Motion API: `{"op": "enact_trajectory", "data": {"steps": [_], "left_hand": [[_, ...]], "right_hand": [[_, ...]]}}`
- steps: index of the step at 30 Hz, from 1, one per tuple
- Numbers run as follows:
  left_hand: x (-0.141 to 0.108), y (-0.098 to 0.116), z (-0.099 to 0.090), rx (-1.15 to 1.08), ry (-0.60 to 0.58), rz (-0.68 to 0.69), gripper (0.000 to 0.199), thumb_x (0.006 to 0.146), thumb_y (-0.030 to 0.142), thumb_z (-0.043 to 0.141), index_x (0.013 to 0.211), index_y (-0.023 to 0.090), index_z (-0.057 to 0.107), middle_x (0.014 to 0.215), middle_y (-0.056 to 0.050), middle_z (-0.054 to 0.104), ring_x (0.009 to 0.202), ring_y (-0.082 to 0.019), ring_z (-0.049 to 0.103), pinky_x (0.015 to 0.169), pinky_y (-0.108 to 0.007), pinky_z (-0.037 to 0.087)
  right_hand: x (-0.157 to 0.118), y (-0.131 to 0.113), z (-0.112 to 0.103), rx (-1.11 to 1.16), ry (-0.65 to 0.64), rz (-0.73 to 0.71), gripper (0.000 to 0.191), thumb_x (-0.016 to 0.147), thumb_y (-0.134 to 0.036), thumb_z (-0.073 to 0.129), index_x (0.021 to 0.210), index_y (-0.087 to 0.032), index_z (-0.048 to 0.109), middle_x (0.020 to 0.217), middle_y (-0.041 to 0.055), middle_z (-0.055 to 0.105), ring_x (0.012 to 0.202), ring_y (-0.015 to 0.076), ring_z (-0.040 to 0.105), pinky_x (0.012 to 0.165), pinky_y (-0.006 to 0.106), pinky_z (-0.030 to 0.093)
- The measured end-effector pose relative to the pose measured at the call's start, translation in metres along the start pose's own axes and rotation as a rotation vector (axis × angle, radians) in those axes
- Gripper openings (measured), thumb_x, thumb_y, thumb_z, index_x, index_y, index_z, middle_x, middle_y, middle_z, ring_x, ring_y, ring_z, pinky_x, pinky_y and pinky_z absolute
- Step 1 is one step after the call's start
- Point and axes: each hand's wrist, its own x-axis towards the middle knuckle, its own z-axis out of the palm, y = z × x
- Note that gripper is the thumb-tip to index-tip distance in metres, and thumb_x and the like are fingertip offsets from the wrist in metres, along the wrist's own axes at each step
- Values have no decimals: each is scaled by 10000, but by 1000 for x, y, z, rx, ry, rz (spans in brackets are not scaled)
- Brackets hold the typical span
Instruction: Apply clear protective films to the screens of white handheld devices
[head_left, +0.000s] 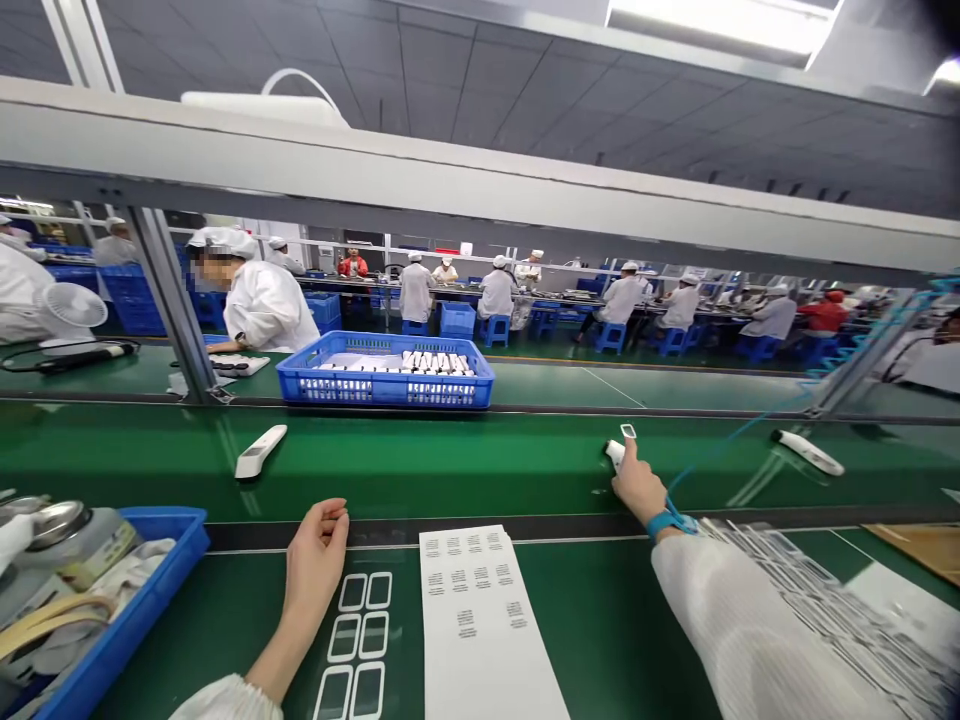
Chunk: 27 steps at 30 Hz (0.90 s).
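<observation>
Above the green belt, my right hand (640, 487) is closed around a white handheld thermometer (616, 455), whose dark tip points left. A small white-edged window frame (628, 431) sits at the tip of my raised index finger. The hand hides most of the thermometer. My left hand (319, 555) rests near the belt's front edge, fingers curled against the thumb, with nothing visible in them. Beside its wrist, several white-edged window frames (358, 637) lie in two columns on the green table. A stack of white printed sheets (480, 610) lies between my arms.
Other white thermometers lie on the belt at left (261, 452) and right (808, 453). Behind it stands a blue crate (386, 390) of white parts. A blue bin (142, 600) holds containers at left. Loose frames (817, 590) spread by my right sleeve. Co-workers sit beyond.
</observation>
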Motion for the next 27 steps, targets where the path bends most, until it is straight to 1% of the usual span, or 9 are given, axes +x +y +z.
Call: {"op": "enact_trajectory", "data": {"steps": [2, 4, 8, 12, 14, 17, 20, 24, 27], "left_hand": [[-6, 12, 2, -81, 58, 14, 437, 717, 538, 549, 975, 189, 598, 961, -96, 641, 891, -266, 601, 770, -383, 486], [-20, 32, 8, -196, 17, 4, 409, 708, 518, 603, 948, 188, 622, 1008, -97, 641, 951, -270, 590, 839, -393, 469], [-62, 80, 28, -565, -413, -301, 355, 699, 427, 722, 929, 165, 658, 1058, -123, 659, 1021, -273, 601, 895, -388, 478], [-96, 101, 44, -880, -648, -627, 314, 762, 404, 702, 927, 142, 649, 1086, -151, 654, 997, -257, 628, 894, -377, 486], [-100, 98, 49, -977, -682, -731, 332, 810, 428, 641, 904, 109, 642, 949, -147, 680, 899, -241, 656, 866, -356, 492], [-97, 88, 53, -997, -547, -855, 359, 873, 440, 535, 833, 93, 621, 691, -93, 656, 657, -193, 650, 716, -314, 513], [-92, 83, 52, -989, -438, -814, 420, 892, 497, 455, 812, 112, 600, 552, -41, 592, 493, -152, 575, 563, -273, 476], [-94, 84, 48, -1044, -506, -726, 468, 888, 525, 443, 824, 94, 615, 593, -52, 593, 498, -133, 546, 525, -248, 447], [-100, 86, 47, -1031, -553, -664, 444, 888, 497, 465, 856, 86, 631, 611, -51, 584, 509, -125, 525, 530, -252, 446]], "right_hand": [[-12, -17, -8, 38, 10, -90, 678, 821, -76, 465, 1445, -150, 210, 995, 178, 633, 796, 293, 654, 646, 335, 438], [-36, -39, -20, 114, 72, -238, 672, 835, -84, 430, 1454, -167, 182, 1009, 150, 641, 766, 277, 653, 621, 321, 436], [-121, -85, -43, 294, 240, -623, 710, 804, -75, 425, 1458, -165, 166, 971, 101, 651, 630, 214, 620, 562, 292, 435], [-215, -114, -56, 409, 411, -1098, 599, 839, -58, 353, 1423, -143, 248, 821, 71, 631, 655, 201, 578, 596, 298, 446], [-247, -119, -63, 349, 388, -1293, 546, 856, -49, 331, 1392, -154, 317, 719, 46, 587, 635, 202, 537, 618, 316, 444], [-269, -118, -76, 343, 202, -1464, 520, 839, -57, 371, 1340, -193, 376, 803, 55, 583, 727, 210, 526, 750, 369, 448], [-268, -112, -84, 631, -35, -1435, 460, 850, -201, 488, 1294, -185, 372, 994, 89, 569, 848, 215, 521, 834, 386, 431], [-246, -111, -83, 1108, -155, -1008, 104, 930, -255, 419, 956, -191, 498, 814, 34, 519, 714, 154, 479, 675, 281, 418], [-228, -113, -79, 1263, -281, -726, 227, 942, -333, 436, 777, -185, 486, 693, -5, 441, 611, 122, 411, 565, 247, 356]]}}
